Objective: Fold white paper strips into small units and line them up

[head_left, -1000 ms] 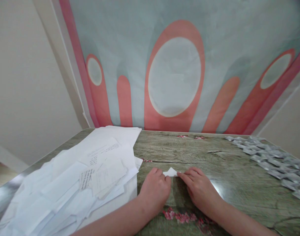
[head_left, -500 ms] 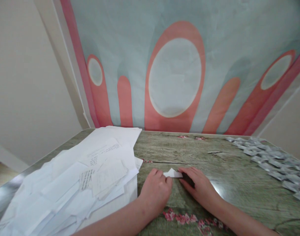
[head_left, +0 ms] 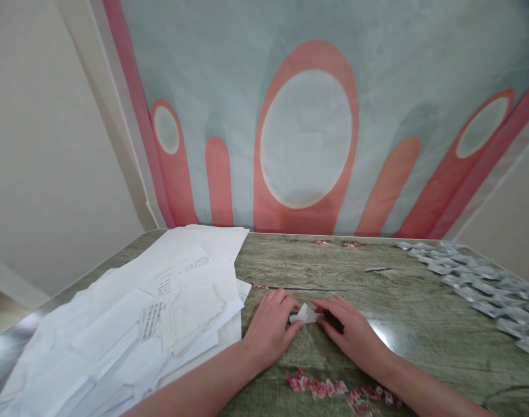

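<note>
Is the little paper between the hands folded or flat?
Folded: the little white paper between the left hand and right hand has a pointed peak with narrow ends.

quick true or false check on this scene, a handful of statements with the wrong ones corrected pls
1. A small folded paper is between the left hand and the right hand. True.
2. The pile of papers lies to the right of both hands. False: it is on the left.
3. Rows of folded strips lie at the right side of the table. True.
4. The table has a plain white top. False: it has a wood-grain look with pink flowers.
5. Some sheets in the pile bear print. True.
</note>
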A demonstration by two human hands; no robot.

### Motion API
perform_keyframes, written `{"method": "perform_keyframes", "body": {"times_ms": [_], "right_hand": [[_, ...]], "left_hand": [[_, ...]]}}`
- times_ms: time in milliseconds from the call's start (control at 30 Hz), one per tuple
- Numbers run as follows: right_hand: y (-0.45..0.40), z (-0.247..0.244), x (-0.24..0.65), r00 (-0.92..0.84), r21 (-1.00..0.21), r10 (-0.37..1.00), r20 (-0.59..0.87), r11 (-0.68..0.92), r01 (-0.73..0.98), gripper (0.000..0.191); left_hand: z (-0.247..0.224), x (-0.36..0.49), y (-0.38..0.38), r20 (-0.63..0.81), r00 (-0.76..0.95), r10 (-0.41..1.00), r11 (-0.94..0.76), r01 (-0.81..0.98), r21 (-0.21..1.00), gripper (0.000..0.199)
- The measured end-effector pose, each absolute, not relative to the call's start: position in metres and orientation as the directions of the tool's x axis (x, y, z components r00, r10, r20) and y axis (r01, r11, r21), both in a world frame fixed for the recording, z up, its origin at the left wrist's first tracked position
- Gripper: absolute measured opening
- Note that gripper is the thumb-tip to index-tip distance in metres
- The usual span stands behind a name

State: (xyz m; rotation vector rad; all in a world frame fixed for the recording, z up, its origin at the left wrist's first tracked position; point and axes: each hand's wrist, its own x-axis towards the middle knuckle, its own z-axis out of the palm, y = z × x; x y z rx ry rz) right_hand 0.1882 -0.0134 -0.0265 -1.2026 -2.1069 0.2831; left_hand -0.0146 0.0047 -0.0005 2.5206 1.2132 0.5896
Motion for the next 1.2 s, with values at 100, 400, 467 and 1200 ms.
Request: {"method": "perform_keyframes", "body": {"times_ms": [100, 400, 467, 1200], "right_hand": [[-0.0139, -0.0260, 0.1877, -0.344, -0.488, 0.812, 0.471, 0.565, 0.665, 0.028], [-0.0185, -0.0228, 0.1857, -0.408, -0.443, 0.745, 0.527, 0.651, 0.617, 0.025], [-0.0199, -0.0215, 0.1855, -0.412, -0.439, 0.737, 0.536, 0.660, 0.610, 0.024], [-0.0207, -0.0196, 0.1891, -0.247, -0.284, 0.585, 0.773, 0.666, 0.690, 0.018]], "left_hand": [[0.0003, -0.0151, 0.0044, 0.265, 0.573, 0.775, -0.625, 0.636, 0.452, 0.018], [0.0036, -0.0149, 0.0036, 0.324, 0.591, 0.739, -0.663, 0.555, 0.502, 0.006], [0.0043, -0.0146, 0.0036, 0.328, 0.565, 0.757, -0.644, 0.562, 0.518, 0.009], [0.0002, -0.0060, 0.0032, 0.318, 0.341, 0.885, -0.429, 0.329, 0.841, 0.011]]}}
